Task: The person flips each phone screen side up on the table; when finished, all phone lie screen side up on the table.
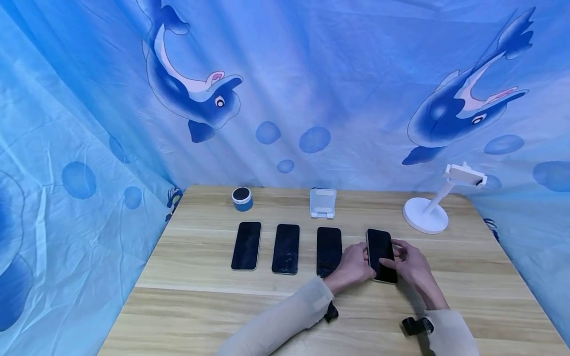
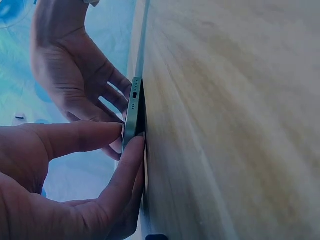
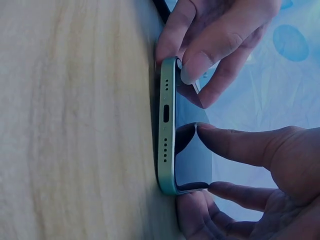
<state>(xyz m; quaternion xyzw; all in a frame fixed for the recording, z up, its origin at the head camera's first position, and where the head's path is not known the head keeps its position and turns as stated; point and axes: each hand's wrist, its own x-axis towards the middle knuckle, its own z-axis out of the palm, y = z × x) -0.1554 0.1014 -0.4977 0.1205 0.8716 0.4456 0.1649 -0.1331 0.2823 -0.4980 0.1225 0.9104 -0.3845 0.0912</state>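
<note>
A smartphone [image 1: 380, 245] with a dark screen and pale green metal edge is between my two hands, face up and close over the table. My left hand [image 1: 354, 267] pinches its lower left corner, thumb at the screen side and a finger beneath, as the left wrist view shows. From the other side my right hand [image 1: 414, 264] holds it, thumb on the screen and other fingers at the right edge and under it. The charging port edge [image 3: 166, 135] faces the right wrist camera. Just left of my left hand lies another dark phone [image 1: 328, 244], partly hidden by that hand.
Two more phones, one at the far left [image 1: 246, 246] and one beside it [image 1: 286, 248], lie in the same row. Behind stand a blue round speaker [image 1: 242, 199], a small white phone stand [image 1: 322, 202] and a taller white stand [image 1: 426, 215]. Blue dolphin curtains border the wooden table [image 1: 191, 306].
</note>
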